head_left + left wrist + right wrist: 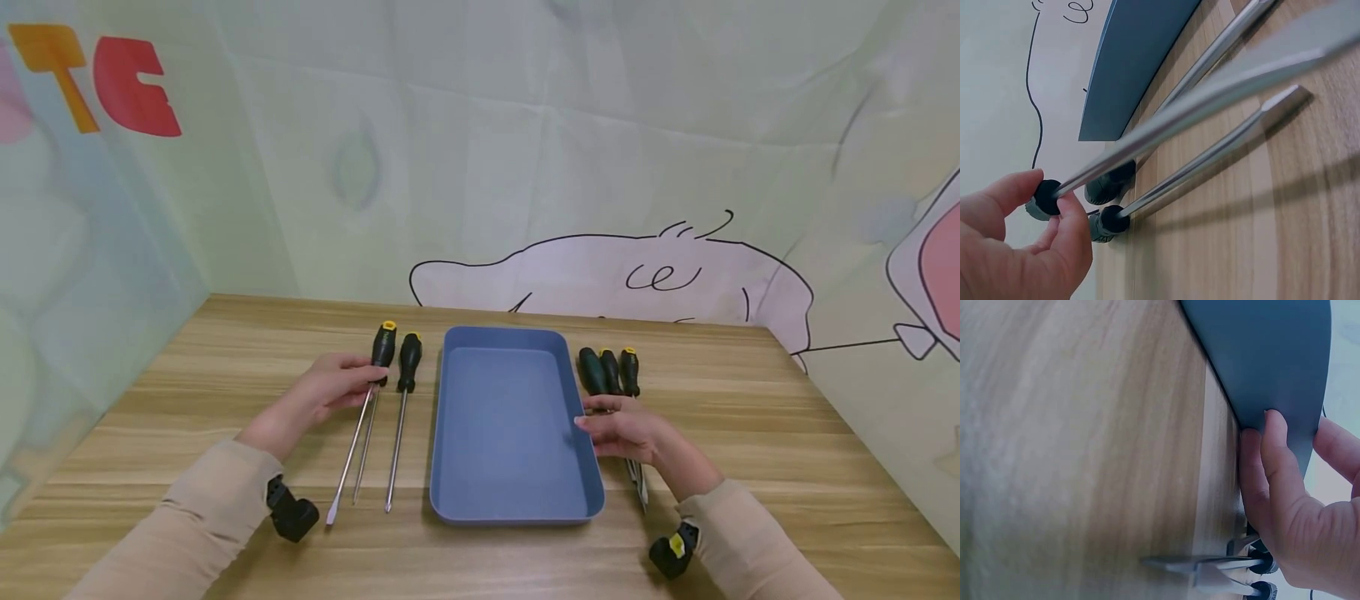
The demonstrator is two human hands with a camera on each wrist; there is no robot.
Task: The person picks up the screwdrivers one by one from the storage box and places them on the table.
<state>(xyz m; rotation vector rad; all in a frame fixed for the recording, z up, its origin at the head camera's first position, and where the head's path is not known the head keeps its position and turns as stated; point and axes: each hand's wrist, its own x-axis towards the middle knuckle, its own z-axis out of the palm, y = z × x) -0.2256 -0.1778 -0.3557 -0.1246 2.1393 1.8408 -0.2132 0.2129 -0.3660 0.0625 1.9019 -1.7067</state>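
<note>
My left hand (341,387) pinches a flathead screwdriver (1147,134) just below its black, yellow-capped handle, holding it raised off the wooden table. Under it lies a second screwdriver (1210,150), its handle mostly hidden in the head view. A third screwdriver (409,367) lies just to the right, beside a blue rectangular tray (517,510) with nothing in it. My right hand (626,429) holds the tray's right wall, thumb at the rim and fingers against the outside. Behind that hand lie several screwdrivers (628,371), their shafts partly covered by it.
The wooden table (300,550) meets a printed cloth backdrop (480,167) at its back and sides. A black wrist camera (292,510) sits on the left sleeve, and another camera (672,550) on the right sleeve.
</note>
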